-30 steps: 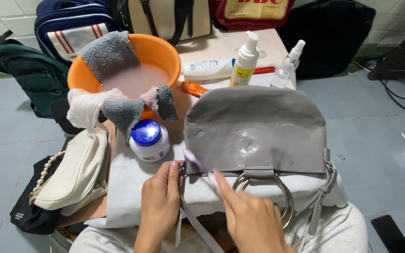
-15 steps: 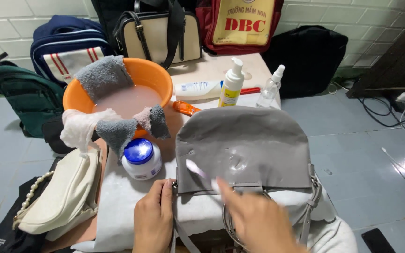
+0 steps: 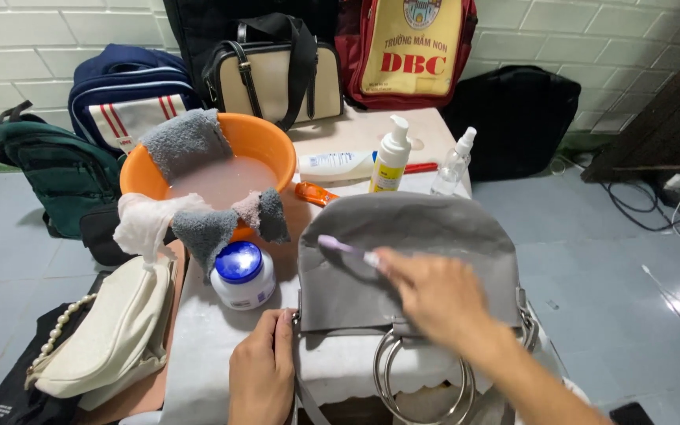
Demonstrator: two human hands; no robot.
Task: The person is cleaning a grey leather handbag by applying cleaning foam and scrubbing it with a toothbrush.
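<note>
Setting: a blue-grey tiled floor (image 3: pixel 631 260) before a white tiled wall, with a low desk (image 3: pixel 206 346) draped in white cloth.

Item one: we find a grey leather handbag with a front flap (image 3: pixel 403 260) lying flat at the middle of the desk. Its long axis runs left to right; the flap's lower edge and a pair of silver metal rings (image 3: pixel 423 378) face us, and the rounded top points toward the wall.

Item two: the right hand (image 3: pixel 434 295) is pinched around a slim lilac-handled toothbrush (image 3: pixel 345 249), held over the upper left part of the flap. The brush lies nearly level, its free end pointing left; whether it touches the leather we cannot tell.

Item three: the left hand (image 3: pixel 263 370) is pressed, fingers together, against the bag's lower left corner.

Item four, left of the bag: a white jar with a blue lid (image 3: pixel 242 275) just beside it, and behind that an orange plastic basin of cloudy water (image 3: pixel 218 173) hung with grey cloths.

Item five, behind the bag: a white foam pump bottle (image 3: pixel 392 157) and a clear spray bottle (image 3: pixel 452 165), close to its top edge.

Open room: bare floor lies to the right of the desk; a cream shoulder bag with a pearl strap (image 3: pixel 108 338) crowds the left edge.
</note>
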